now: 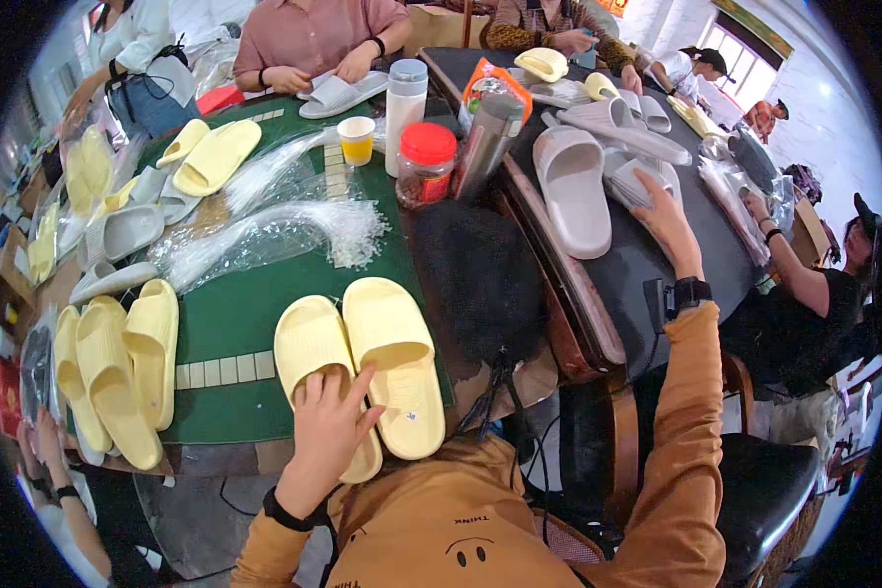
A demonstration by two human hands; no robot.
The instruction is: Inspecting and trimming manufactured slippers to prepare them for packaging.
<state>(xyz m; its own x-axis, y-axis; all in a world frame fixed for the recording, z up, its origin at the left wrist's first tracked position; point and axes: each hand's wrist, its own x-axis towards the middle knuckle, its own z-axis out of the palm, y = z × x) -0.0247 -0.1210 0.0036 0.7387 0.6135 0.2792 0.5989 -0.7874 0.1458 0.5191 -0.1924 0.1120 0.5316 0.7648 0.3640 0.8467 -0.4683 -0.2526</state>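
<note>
Two pale yellow slippers lie side by side at the near edge of the green table. My left hand (328, 421) rests on the left yellow slipper (311, 333), fingers spread at its strap opening, and reaches across to the inner edge of the right yellow slipper (392, 338). That one has a small round sticker on its footbed. On the dark table to the right, my right hand (668, 223) is stretched out with fingers apart, touching a grey slipper (625, 176). Another grey slipper (573, 186) lies just left of it.
More yellow slippers (113, 372) and clear plastic bags (255, 245) cover the green table (235, 412). A red-lidded jar (426, 167), a white bottle (405, 118), a steel tumbler (490, 147) and a yellow cup (357, 142) stand ahead. A black bag (480, 274) sits between tables. Other people work around.
</note>
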